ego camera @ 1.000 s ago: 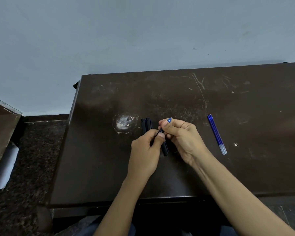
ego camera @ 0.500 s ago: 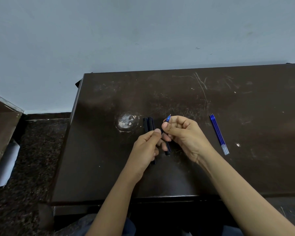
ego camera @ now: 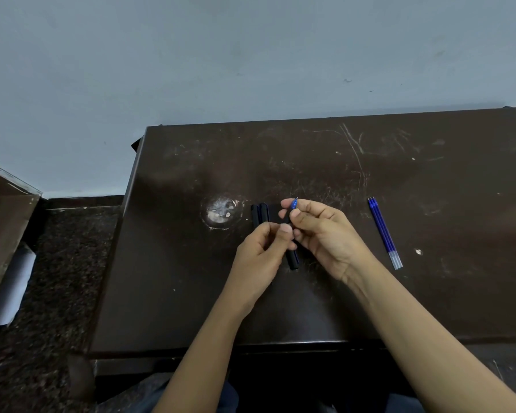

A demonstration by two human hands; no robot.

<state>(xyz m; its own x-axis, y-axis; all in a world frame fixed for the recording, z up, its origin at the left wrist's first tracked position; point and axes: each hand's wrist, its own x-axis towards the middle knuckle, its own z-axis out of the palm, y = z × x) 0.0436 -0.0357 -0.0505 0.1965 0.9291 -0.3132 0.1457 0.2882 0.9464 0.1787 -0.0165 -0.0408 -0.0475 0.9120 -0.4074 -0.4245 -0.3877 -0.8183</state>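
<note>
One refill looks seated: the right hand (ego camera: 325, 234) pinches the black pen barrel (ego camera: 293, 260) near its blue tip (ego camera: 294, 203), and the left hand (ego camera: 262, 248) grips it lower, just right of the worn patch (ego camera: 219, 211) on the surface (ego camera: 429, 293). Three spare refills (ego camera: 385, 234) farther right probably await fitting. Since the earlier frame, only the left thumb has edged closer to the right fingers.

Desk (ego camera: 310, 308) backs onto wall (ego camera: 251, 55). Pen (ego camera: 292, 257) mid-desk, held between left hand (ego camera: 259, 257) and right hand (ego camera: 325, 236). Two spare pens (ego camera: 259, 213) lie just behind left hand, worn spot (ego camera: 219, 211) left of those. Refills (ego camera: 385, 234) well off right.
</note>
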